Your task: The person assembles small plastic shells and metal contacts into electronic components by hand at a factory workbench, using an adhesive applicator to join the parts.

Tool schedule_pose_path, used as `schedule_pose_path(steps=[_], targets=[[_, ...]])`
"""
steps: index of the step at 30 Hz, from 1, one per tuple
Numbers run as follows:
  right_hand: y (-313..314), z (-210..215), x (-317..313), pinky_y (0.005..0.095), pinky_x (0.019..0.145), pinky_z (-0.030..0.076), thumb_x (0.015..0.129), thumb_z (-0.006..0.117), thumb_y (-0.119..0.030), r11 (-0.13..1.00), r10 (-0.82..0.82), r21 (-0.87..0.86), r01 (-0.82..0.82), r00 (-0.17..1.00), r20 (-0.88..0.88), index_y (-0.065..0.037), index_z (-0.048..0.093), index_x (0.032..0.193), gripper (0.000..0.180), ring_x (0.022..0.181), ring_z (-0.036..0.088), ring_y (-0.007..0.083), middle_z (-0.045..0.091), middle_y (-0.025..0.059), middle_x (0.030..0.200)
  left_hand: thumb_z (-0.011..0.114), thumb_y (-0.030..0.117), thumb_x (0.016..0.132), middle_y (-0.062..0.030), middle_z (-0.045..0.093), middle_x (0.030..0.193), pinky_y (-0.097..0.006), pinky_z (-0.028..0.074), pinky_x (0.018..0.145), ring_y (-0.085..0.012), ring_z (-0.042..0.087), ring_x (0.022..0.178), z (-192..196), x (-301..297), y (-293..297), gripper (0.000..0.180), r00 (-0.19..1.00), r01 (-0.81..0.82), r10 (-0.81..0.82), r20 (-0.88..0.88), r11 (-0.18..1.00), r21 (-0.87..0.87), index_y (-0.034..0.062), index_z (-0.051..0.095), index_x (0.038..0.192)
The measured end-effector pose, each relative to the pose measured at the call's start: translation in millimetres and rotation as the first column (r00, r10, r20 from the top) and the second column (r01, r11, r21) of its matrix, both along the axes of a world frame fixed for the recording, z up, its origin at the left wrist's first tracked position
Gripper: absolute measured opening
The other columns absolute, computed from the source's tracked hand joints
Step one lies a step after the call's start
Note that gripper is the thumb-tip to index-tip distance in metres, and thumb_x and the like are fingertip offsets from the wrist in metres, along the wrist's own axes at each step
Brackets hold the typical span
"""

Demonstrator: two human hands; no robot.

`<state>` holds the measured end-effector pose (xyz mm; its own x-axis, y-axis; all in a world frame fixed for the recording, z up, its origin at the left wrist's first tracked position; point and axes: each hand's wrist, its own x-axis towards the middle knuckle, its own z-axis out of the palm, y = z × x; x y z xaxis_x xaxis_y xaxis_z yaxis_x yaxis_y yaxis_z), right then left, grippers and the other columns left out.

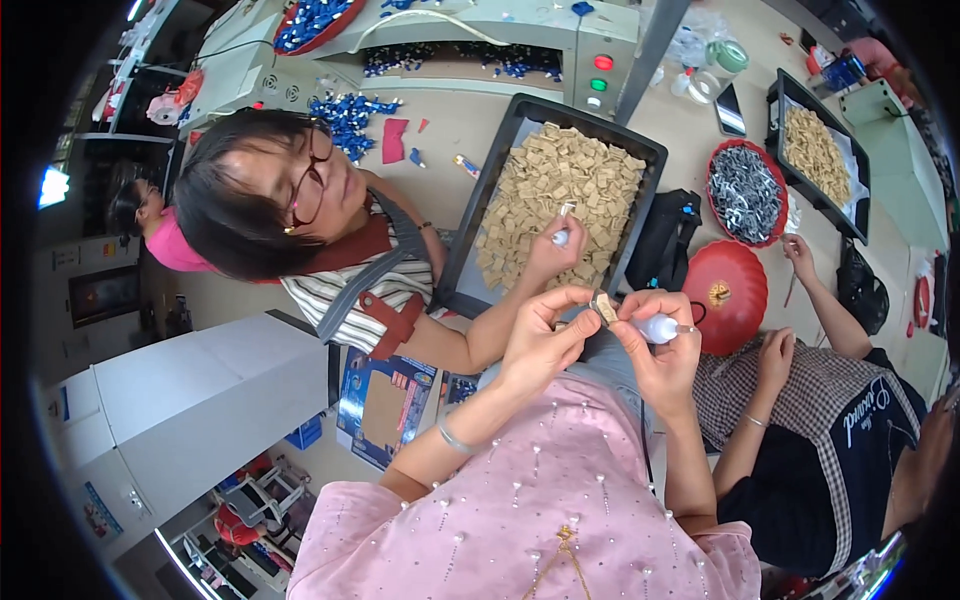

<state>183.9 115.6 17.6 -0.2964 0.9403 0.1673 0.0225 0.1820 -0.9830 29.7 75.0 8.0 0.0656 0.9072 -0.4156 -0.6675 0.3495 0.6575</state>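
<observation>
My left hand [545, 342] pinches a small tan piece [606, 311] with a dark edge between thumb and fingertips. The right hand [664, 368] is closed around a small white bottle-like tool [657, 329], its narrow end pointing right. Its thumb and forefinger reach to the tan piece, next to my left fingertips. Just beyond my hands lies a black tray [637, 148] heaped with tan rectangular pieces [565, 175]. A co-worker's hand [558, 252] is over that heap, holding a similar small whitish tool.
Right of the tray are a red scalloped basin [720, 325] with a few tan pieces, a black bag [662, 238] and a red basket of grey parts [745, 190]. Another black tray [815, 150] stands farther right. Co-workers sit on both sides. A machine with coloured buttons [601, 62] stands behind.
</observation>
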Motion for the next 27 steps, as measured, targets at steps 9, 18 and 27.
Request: schedule_pose_path(steps=[9, 18, 27], targets=[[-2, 12, 0, 0.0261, 0.079, 0.044, 0.085, 0.057, -0.001, 0.977, 0.047, -0.209, -0.032, 0.996, 0.069, 0.003, 0.037, 0.128, 0.048, 0.085, 0.052, 0.0141, 0.052, 0.0094, 0.096, 0.057, 0.009, 0.09, -0.0167, 0.067, 0.096, -0.017, 0.024, 0.035, -0.0018, 0.03, 0.036, -16, -16, -2, 0.014, 0.961, -0.172, 0.172, 0.216, 0.985, -0.021, 0.0067, 0.056, 0.104], [-26, -1, -2, 0.0254, 0.08, 0.045, 0.087, 0.062, -0.01, 0.946, -0.053, -0.324, -0.011, 0.981, -0.187, -0.001, 0.033, 0.115, 0.04, 0.084, 0.055, 0.0132, 0.062, 0.0175, 0.108, 0.055, 0.009, 0.091, -0.0125, 0.067, 0.089, -0.017, 0.023, 0.037, -0.002, 0.03, 0.037, -15, -20, 5, 0.015, 0.933, -0.192, 0.207, 0.293, 0.978, -0.08, 0.004, 0.054, 0.106], [-37, -4, -5, 0.025, 0.079, 0.045, 0.087, 0.063, -0.013, 0.931, -0.065, -0.366, -0.003, 0.983, -0.174, -0.004, 0.033, 0.113, 0.041, 0.085, 0.055, 0.0131, 0.058, 0.0206, 0.112, 0.056, 0.011, 0.091, -0.0093, 0.066, 0.085, -0.018, 0.022, 0.039, -0.0012, 0.029, 0.038, -15, -18, 13, 0.017, 0.957, -0.188, 0.207, 0.204, 0.976, -0.111, 0.0032, 0.054, 0.107]])
